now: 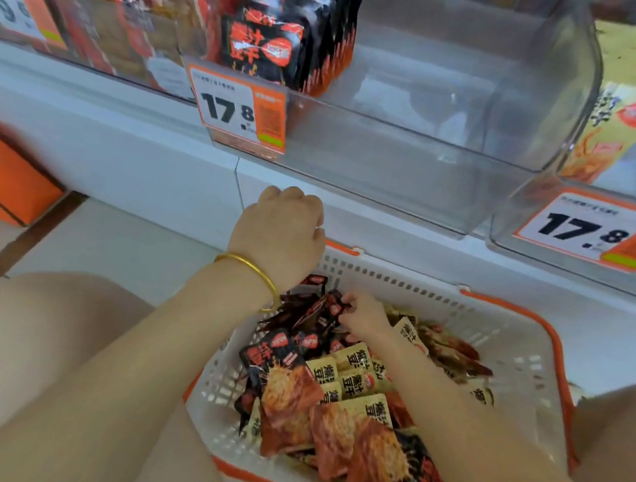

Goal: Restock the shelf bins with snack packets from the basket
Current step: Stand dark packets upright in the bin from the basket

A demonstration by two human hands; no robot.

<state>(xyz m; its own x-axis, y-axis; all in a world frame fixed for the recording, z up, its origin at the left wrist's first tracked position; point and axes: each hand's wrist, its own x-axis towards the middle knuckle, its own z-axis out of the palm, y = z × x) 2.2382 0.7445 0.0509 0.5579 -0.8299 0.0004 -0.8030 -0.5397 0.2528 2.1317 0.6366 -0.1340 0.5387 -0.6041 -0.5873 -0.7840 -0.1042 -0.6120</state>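
Packet (324, 311), long axis leftward, in right hand's (364, 316) pinch; left hand (280, 230) fisted, apparently empty.

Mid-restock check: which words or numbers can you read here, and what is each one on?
"17.8": middle price tag, on the middle bin's front.
"17.8": right price tag, on the right bin's front.
"9", cut off: left price tag.
"爆汁豆干": black packets in the middle bin.
"爆汁豆干": yellow packets in the basket.
Small print on the tags: too blurred to read.
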